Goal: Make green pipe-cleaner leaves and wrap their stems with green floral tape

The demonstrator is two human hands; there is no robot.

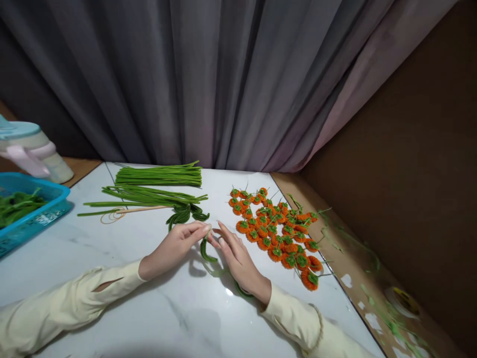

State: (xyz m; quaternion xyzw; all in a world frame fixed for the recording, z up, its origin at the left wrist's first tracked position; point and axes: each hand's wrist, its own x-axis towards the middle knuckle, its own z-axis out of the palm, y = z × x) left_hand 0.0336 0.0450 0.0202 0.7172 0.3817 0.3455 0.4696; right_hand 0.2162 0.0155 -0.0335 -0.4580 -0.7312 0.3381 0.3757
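My left hand [179,243] is closed, its thumb and fingertips pinching a curved green pipe cleaner piece [206,252] that hangs below them. My right hand [238,258] comes up close beside it, with its fingers stretched and apart near the pinch. Another green strand [243,290] shows partly under my right wrist; whether it joins the held piece I cannot tell. Just beyond my left hand lie dark green looped leaf shapes [181,214]. Behind them a thin wooden stick [143,209] rests against loose green pipe cleaners [149,195].
A bundle of straight green pipe cleaners [158,176] lies at the back. Many orange-and-green persimmon-like pieces [276,253] spread over the right side. At left stand a blue basket [55,209] and a lidded cup [55,166]. A tape roll [404,302] and scraps lie at right.
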